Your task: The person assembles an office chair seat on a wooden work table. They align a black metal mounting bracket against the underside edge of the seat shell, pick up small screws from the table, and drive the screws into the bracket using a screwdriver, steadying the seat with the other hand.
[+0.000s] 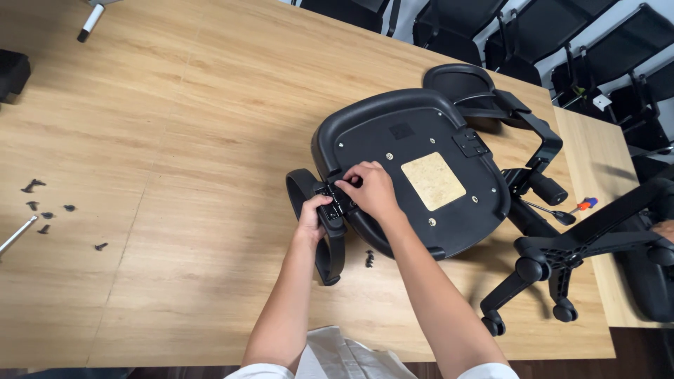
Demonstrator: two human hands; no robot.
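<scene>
Near the left edge of the wooden table (175, 140), a scatter of small black screws (43, 210) beside the tip of a metal rod (17, 235). At the far left corner, a white-handled tool with a black tip (90, 20); just below it on the left edge, a dark object, cut off by the frame. Toward the middle of the near edge, left hand (311, 214) wrapped shut around the upright of a black armrest (319, 228), curved pad looping out to the left and down toward the near edge. Just beside it, right hand (370, 189) resting on the rim of the upturned black seat (414, 165), fingers pinched together at the bracket where armrest meets seat; whatever sits between the fingertips too small to make out. Seat lying underside up in the right half of the table, tan square patch at its centre, second armrest (463, 81) at its far side. A couple of loose black screws (369, 259) on the wood just below the seat, near the right forearm. Further right, close to the right edge, a screwdriver with orange and blue handle (583, 205), and a black five-star wheeled base (562, 256) on its side, castors hanging past the near edge.
</scene>
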